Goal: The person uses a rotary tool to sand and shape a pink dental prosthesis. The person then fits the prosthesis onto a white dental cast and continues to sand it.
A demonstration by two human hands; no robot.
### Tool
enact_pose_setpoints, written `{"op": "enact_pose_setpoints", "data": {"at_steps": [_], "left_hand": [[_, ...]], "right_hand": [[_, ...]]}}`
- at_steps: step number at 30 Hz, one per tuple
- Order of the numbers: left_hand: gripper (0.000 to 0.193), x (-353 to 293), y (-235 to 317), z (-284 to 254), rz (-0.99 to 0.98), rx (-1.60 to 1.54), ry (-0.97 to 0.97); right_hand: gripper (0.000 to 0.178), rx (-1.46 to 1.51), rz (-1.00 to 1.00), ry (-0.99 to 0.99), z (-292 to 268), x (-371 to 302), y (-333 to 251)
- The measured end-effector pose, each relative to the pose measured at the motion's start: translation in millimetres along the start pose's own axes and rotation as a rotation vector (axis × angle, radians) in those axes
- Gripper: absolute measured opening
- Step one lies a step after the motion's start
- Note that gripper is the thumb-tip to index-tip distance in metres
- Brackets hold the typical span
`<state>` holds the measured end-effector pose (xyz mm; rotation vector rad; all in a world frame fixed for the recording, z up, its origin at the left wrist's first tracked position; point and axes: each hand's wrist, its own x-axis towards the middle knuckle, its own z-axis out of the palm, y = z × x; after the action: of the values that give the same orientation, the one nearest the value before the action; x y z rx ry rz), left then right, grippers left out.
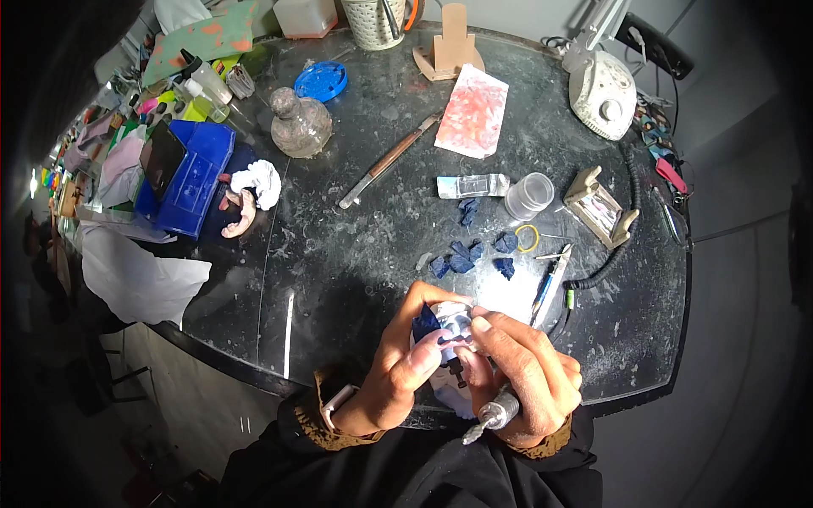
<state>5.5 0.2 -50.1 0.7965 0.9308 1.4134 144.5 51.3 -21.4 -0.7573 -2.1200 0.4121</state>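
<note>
Low in the head view, both hands are closed around a small dental model (pixel 456 326), shiny pale with a pinkish edge. My left hand (pixel 398 372) grips its left side, thumb in front. A dark blue sheet scrap (pixel 426 322) sticks up beside those left fingers. My right hand (pixel 529 372) pinches the model's right side with the fingertips. A metal rotary handpiece (pixel 498 412) is tucked in the right palm, its tip pointing down and left. Under the model a whitish base with a dark metal screw (pixel 458 372) shows; the fingers hide much of it.
Crumpled dark blue scraps (pixel 461 256) lie beyond my hands, near a clear cup (pixel 530 196) and pliers (pixel 555 262). A wooden-handled knife (pixel 389 161) lies mid-table. A coiled black cord (pixel 622 245) runs down the right. A blue box (pixel 196 178) and clutter fill the left.
</note>
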Motion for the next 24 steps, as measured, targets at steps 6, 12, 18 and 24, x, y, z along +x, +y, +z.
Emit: {"op": "enact_pose_setpoints", "data": {"at_steps": [6,12,18,24], "left_hand": [[0.062,-1,5,4,-0.032,0.066,0.023],[0.052,-6,-1,0,0.016,-0.006,-0.016],[0.062,-7,0,0,-0.022,0.125,-0.050],[0.049,-9,-14,-10,0.084,-0.001,-0.172]], "right_hand": [[0.031,0.072,0.024,-0.023,-3,3,-1],[0.034,0.244,0.131,-0.029,-5,2,2],[0.052,0.557,0.465,-0.278,-27,10,10],[0.054,0.772,0.440,-0.435,-27,8,24]]}}
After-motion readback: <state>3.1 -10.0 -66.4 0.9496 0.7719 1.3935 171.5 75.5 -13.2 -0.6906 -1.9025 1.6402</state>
